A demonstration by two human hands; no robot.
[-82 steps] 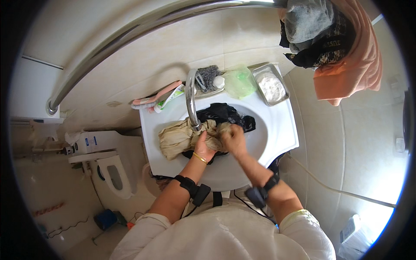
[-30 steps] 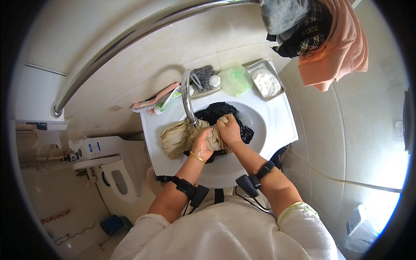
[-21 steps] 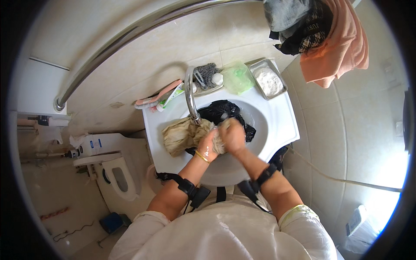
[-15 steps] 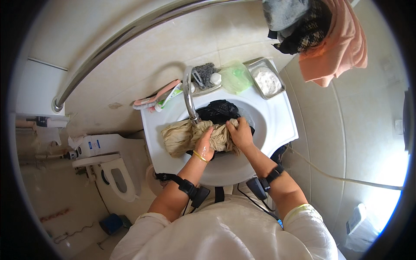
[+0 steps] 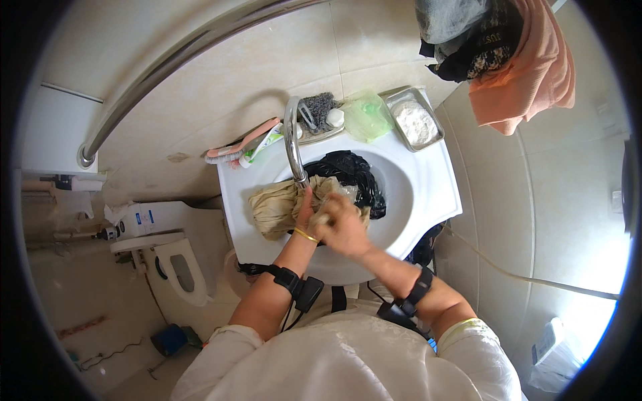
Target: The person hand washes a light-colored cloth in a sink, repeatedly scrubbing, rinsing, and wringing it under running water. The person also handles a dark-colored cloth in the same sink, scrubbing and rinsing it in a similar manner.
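A wet beige cloth (image 5: 271,206) lies bunched over the left side of a white sink (image 5: 428,194), under a curved metal tap (image 5: 292,137). My left hand (image 5: 305,212) grips the cloth's middle, a gold bangle on its wrist. My right hand (image 5: 344,226) is closed over the same cloth just to the right, overlapping the left hand. A black garment (image 5: 351,175) lies crumpled in the basin behind both hands.
Behind the tap sit a pink brush (image 5: 234,144), a grey scrubber (image 5: 319,110), a green bag (image 5: 366,117) and a metal tray of white powder (image 5: 414,121). Clothes (image 5: 508,53) hang at the upper right. A toilet (image 5: 175,264) stands to the left.
My hands have kept rubbing the beige cloth together, shifting back and forth over the basin. My right hand now sits lower and closer to me than half a second ago.
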